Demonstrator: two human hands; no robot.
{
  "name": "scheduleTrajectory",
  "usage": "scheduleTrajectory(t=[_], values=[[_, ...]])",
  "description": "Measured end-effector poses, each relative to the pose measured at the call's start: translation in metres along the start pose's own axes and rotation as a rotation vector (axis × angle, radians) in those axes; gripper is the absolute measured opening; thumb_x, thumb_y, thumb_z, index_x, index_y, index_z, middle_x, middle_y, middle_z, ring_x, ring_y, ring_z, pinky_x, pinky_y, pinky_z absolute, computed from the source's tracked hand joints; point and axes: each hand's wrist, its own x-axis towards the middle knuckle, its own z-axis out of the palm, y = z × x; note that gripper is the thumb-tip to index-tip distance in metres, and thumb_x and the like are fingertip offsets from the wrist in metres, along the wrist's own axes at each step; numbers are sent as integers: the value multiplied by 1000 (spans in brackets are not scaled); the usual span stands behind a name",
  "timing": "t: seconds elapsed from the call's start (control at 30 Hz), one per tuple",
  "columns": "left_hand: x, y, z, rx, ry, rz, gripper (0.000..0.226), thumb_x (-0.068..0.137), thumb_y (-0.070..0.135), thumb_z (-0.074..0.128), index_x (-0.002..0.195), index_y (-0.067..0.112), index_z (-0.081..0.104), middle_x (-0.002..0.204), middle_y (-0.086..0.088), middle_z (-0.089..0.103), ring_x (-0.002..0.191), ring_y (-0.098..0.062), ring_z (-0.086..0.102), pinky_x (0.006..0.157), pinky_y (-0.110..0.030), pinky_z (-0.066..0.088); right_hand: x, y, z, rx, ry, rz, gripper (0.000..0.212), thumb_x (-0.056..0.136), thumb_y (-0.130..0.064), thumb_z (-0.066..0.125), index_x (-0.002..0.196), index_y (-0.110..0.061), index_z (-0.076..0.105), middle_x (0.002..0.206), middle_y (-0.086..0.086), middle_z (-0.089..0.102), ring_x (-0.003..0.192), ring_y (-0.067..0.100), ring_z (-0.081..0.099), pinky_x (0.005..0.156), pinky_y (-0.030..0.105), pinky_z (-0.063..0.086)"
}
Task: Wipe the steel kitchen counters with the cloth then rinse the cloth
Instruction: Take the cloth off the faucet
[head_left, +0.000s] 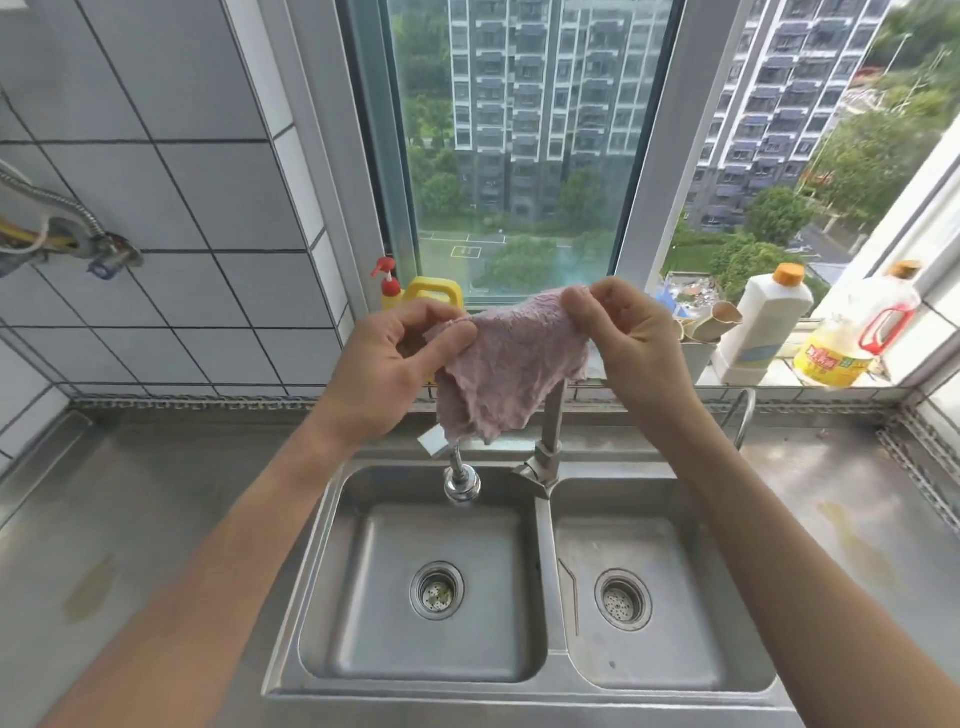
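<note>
A pale pink cloth (506, 371) hangs stretched between both hands above the double steel sink (545, 686). My left hand (387, 371) pinches its left corner between thumb and fingers. My right hand (631, 340) pinches the upper right corner. The cloth's lower edge dangles in front of the faucet (550, 447), just above the spout head (461, 483) over the left basin. No water is seen running. The steel counter (104, 519) runs left and right of the sink, with yellowish stains on both sides.
On the window sill stand a yellow jug with a red pump bottle (415, 291) behind my left hand, a white bottle with an orange cap (763, 322), an oil bottle (857, 338) and paper cups (709, 325). A second small tap (743, 415) rises at the right. Pipes (67, 239) run along the left tiled wall.
</note>
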Motion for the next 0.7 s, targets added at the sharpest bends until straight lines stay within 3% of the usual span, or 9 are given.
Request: scheduleTrajectory(t=[0.07,0.17,0.23,0.4,0.53,0.6,0.7], values=[[-20,-3,2,-48,-32,-12,6,95,27,74,98,24,78,86,5,78,80,-9,72,78,-24,59,-22,-3,3,6,20,-3,21,101,-25,66,81,-18,66,70,-14,59,66,2,53,60,15,45],[-62,-22,9,-26,-62,-78,9,93,27,74,101,23,78,95,1,80,85,-15,73,82,-26,59,-67,4,7,-10,30,67,20,98,-26,68,79,-23,67,68,-16,60,62,2,53,52,16,45],[-95,-40,16,15,-89,-128,10,94,25,75,104,24,79,99,3,80,90,-15,75,86,-23,58,-102,15,8,-35,19,122,19,97,-28,71,80,-22,68,70,-15,62,64,2,55,54,17,47],[-185,-87,34,93,-106,-328,20,97,21,72,116,25,78,108,17,78,103,2,71,88,-8,50,-188,57,6,-223,-5,322,20,95,-25,71,82,-10,68,72,-3,66,68,14,58,64,37,51],[-249,-115,38,174,-111,-454,18,97,21,72,112,29,79,107,24,76,103,6,69,87,-7,50,-242,80,0,-399,-34,396,18,96,-17,73,79,-15,66,74,-2,66,66,3,56,62,18,44],[-277,-121,40,181,-86,-535,17,97,23,72,108,34,78,104,27,76,102,5,69,90,-9,50,-258,89,-5,-412,-29,446,18,96,-17,74,80,-12,66,77,1,67,67,5,56,62,18,44],[-315,-120,51,180,-19,-612,20,97,24,71,105,41,76,105,29,75,102,4,70,89,-9,50,-272,102,-17,-388,-53,511,13,96,-18,74,84,-18,68,80,-9,70,68,4,58,63,17,46]])
